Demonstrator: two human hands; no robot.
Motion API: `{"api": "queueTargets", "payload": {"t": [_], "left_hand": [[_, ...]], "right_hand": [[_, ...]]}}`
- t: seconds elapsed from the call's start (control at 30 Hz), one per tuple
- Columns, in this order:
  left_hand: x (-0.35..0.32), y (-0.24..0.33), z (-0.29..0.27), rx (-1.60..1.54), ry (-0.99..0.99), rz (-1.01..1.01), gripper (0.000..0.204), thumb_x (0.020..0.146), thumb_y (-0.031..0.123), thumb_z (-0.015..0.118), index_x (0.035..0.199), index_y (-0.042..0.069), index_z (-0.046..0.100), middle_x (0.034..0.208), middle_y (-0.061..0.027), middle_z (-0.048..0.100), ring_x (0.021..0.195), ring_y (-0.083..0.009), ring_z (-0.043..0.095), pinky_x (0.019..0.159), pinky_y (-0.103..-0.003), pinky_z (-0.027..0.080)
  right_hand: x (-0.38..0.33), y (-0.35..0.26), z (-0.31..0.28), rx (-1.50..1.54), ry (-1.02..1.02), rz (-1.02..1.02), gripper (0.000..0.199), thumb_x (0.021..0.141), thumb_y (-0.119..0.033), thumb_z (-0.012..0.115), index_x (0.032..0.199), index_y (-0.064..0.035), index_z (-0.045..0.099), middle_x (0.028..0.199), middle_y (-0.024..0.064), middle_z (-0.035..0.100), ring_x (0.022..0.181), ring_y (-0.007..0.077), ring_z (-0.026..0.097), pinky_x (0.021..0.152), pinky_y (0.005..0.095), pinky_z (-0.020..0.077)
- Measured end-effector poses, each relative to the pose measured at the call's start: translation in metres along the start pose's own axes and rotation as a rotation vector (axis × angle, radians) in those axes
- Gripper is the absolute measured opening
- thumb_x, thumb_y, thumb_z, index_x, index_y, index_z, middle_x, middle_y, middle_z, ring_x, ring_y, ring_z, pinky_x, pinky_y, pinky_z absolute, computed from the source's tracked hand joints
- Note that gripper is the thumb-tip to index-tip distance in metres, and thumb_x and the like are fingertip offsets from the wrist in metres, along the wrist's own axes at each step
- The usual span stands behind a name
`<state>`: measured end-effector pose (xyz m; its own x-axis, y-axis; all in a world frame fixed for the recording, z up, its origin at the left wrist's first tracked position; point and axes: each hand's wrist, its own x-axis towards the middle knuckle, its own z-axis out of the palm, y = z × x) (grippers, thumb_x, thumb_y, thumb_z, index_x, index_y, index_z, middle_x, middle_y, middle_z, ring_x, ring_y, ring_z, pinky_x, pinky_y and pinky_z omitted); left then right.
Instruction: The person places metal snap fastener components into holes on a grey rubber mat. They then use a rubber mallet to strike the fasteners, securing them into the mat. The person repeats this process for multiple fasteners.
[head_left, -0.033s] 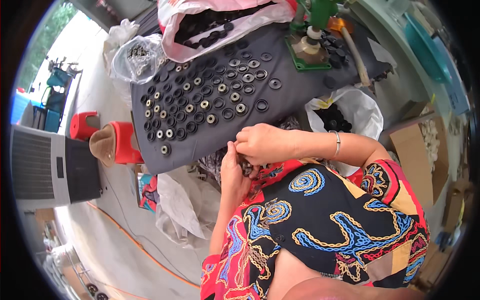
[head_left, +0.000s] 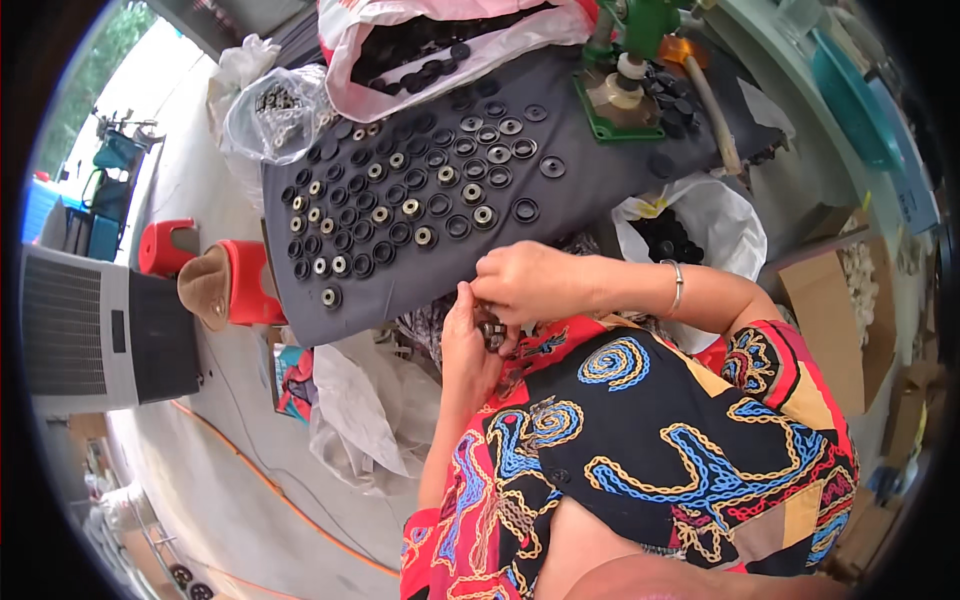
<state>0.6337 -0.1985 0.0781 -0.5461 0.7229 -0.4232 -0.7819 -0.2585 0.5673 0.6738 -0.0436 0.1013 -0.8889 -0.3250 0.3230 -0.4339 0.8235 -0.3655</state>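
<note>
Just below the near edge of the dark cloth (head_left: 600, 180), both hands meet over a small dark round part (head_left: 491, 331), mostly hidden by the fingers, so its shape is hard to tell. The left hand (head_left: 468, 345) cups it from under; the right hand (head_left: 525, 283) pinches it from above with narrow fingertips. On the cloth lie rows of black rings (head_left: 400, 215), some with pale centres. A green press (head_left: 630, 70) stands further back, partly cut off.

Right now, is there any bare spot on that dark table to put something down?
Yes: the dark table is bare between the rows of black rings and the green press, and along its near edge by the hands. The far edge is crowded with bags.
</note>
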Motion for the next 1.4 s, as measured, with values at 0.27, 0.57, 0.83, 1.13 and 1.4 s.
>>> {"api": "queueTargets", "payload": {"t": [0.27,0.57,0.83,1.13,1.4], "left_hand": [[0.013,-0.001,-0.027,-0.192,0.003,-0.044,0.029,0.089,0.000,0.047,0.118,-0.003,0.052,0.104,-0.0177,0.061,0.082,-0.0234,0.058,0.054,-0.026,0.043],[0.002,0.007,-0.026,-0.263,-0.091,-0.015,0.023,0.093,0.000,0.044,0.113,-0.002,0.053,0.111,-0.0237,0.060,0.073,-0.0220,0.063,0.047,-0.023,0.042],[0.002,0.011,-0.027,-0.305,-0.064,-0.006,0.021,0.093,0.001,0.045,0.112,-0.002,0.054,0.107,-0.0230,0.061,0.072,-0.0221,0.063,0.047,-0.023,0.042],[0.000,0.012,-0.021,-0.276,-0.068,0.041,0.023,0.092,0.003,0.047,0.112,-0.005,0.054,0.103,-0.0220,0.062,0.075,-0.0247,0.062,0.047,-0.025,0.041],[0.001,0.010,-0.018,-0.275,-0.003,0.032,0.038,0.100,0.027,0.039,0.118,-0.004,0.051,0.111,-0.0231,0.061,0.085,-0.0290,0.063,0.049,-0.026,0.040]], "right_hand": [[0.036,0.106,-0.067,-0.125,0.289,0.244,0.016,0.072,-0.007,0.065,0.087,-0.0016,0.064,0.079,0.0125,0.061,0.069,0.0260,0.062,0.064,0.0348,0.0509],[0.076,0.164,-0.080,-0.306,0.018,0.494,0.021,0.070,-0.014,0.064,0.087,-0.0027,0.069,0.086,0.0177,0.068,0.086,0.0344,0.065,0.079,0.0433,0.0506],[0.086,0.167,-0.079,-0.351,-0.043,0.462,0.017,0.070,-0.012,0.064,0.083,-0.0019,0.068,0.082,0.0189,0.066,0.085,0.0361,0.064,0.078,0.0442,0.0504],[0.089,0.175,-0.069,-0.509,-0.112,0.434,0.015,0.072,-0.012,0.062,0.079,0.0001,0.066,0.080,0.0193,0.066,0.082,0.0369,0.064,0.076,0.0450,0.0502],[0.063,0.066,-0.058,-0.447,0.034,-0.020,0.008,0.075,-0.013,0.060,0.074,-0.0079,0.067,0.083,0.0088,0.063,0.084,0.0273,0.062,0.074,0.0372,0.0531]]}}
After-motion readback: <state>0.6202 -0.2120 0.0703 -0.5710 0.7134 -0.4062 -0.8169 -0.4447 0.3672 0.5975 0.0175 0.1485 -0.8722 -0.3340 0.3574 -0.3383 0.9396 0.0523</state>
